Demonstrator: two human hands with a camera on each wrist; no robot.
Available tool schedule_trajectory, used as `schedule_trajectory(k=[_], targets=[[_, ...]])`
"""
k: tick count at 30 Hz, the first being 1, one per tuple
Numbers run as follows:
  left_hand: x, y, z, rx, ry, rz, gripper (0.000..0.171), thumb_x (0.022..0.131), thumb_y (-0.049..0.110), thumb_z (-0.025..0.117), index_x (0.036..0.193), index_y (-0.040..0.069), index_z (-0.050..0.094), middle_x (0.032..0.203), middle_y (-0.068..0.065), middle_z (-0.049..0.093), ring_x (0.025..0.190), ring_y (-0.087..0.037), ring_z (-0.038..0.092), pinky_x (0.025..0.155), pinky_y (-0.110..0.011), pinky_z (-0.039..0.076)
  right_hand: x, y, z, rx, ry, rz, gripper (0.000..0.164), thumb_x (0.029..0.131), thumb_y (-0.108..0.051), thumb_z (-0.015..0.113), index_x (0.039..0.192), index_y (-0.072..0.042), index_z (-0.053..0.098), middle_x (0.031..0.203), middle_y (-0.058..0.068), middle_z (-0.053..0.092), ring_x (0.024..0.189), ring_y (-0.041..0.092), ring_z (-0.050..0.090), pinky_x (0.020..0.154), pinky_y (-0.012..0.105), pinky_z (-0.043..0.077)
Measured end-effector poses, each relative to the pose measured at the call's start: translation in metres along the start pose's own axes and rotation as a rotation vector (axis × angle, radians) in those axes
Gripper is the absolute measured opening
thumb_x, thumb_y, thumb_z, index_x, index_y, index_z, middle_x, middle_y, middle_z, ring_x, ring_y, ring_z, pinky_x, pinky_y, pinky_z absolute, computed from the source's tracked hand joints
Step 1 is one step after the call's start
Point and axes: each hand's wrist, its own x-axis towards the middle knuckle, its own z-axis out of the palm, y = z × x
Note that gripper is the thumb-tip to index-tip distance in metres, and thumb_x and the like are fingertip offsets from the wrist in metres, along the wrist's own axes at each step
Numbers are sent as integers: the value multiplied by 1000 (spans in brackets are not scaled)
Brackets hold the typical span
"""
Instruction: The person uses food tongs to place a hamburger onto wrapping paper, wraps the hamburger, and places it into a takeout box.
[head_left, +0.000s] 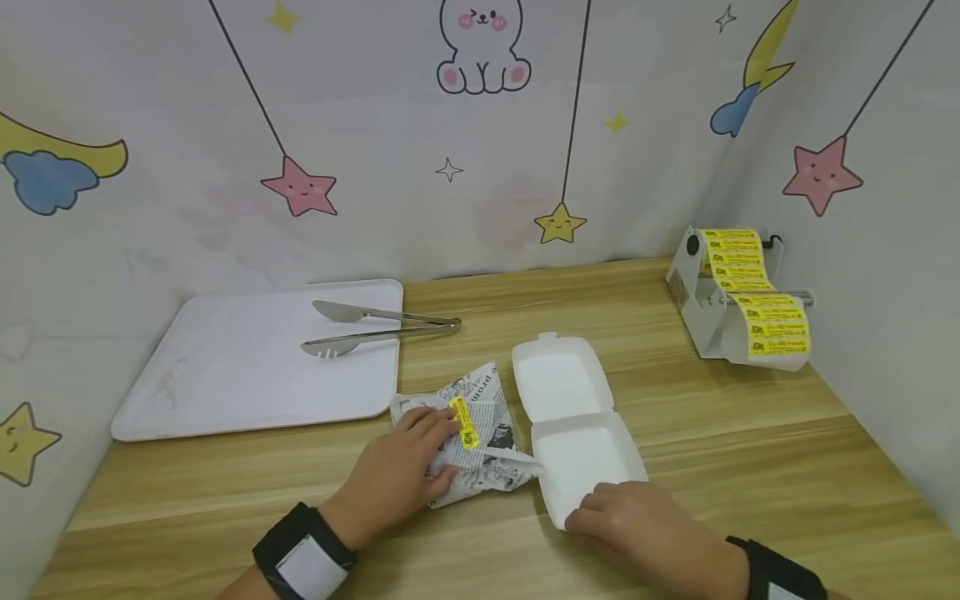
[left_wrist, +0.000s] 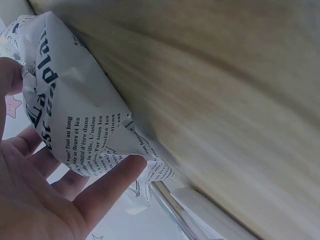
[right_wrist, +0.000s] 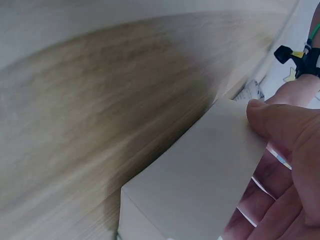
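A packet (head_left: 489, 417) wrapped in newsprint-patterned paper lies left of an opened white foam clamshell box (head_left: 573, 454). On its top is a yellow label (head_left: 465, 422). My left hand (head_left: 401, 471) holds the packet, fingers over the top beside the label and thumb at the near side. In the left wrist view, the thumb presses the printed paper (left_wrist: 87, 130). My right hand (head_left: 648, 525) grips the box's near edge. The right wrist view shows the thumb against the outer wall (right_wrist: 195, 170) and the fingers on the other side. What the packet contains is hidden.
A white tray (head_left: 225, 358) lies at the left, with metal tongs (head_left: 405, 325) resting across its right edge. At the back right stands a label dispenser (head_left: 686, 292) with a roll of yellow labels (head_left: 776, 325). Patterned cloth walls (head_left: 420, 225) enclose the wooden table (head_left: 750, 433).
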Motion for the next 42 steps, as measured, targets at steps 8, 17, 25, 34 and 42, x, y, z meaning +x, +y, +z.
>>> schedule_trajectory(k=[8,17,25,34,42], targets=[[-5,-6,-5,13,17,6,51,88,33,76,132,11,64,140,-7,60,131,-29,52,86,-42,59,7,-4,-5,94,-174,-37,22,89,-19,76,109,-25,72,96,-20,66,84,-4,52,70,15,47],[-11,-12,-9,6,12,1,50,88,34,76,131,11,64,141,-6,60,133,-28,51,99,-44,53,21,-6,-21,145,-115,11,34,98,-51,64,113,-22,74,102,-16,69,93,1,60,74,26,53],[-15,-15,-6,-23,35,-3,50,87,32,77,130,11,64,141,-7,60,133,-30,50,101,-52,50,96,4,-32,123,-2,152,51,94,-41,74,132,-10,65,133,5,64,120,19,61,94,39,55],[-17,-14,2,-65,-1,-16,50,90,35,75,134,15,63,145,-5,57,141,-35,42,107,-70,33,147,10,-1,150,-249,253,92,85,-46,82,157,-9,38,164,15,30,143,40,40,104,52,48],[-17,-18,-2,-169,-36,-24,50,93,32,75,137,13,61,147,-8,55,144,-43,35,112,-69,29,152,13,5,84,-279,265,84,86,-49,79,155,-16,44,161,12,37,129,37,57,90,47,57]])
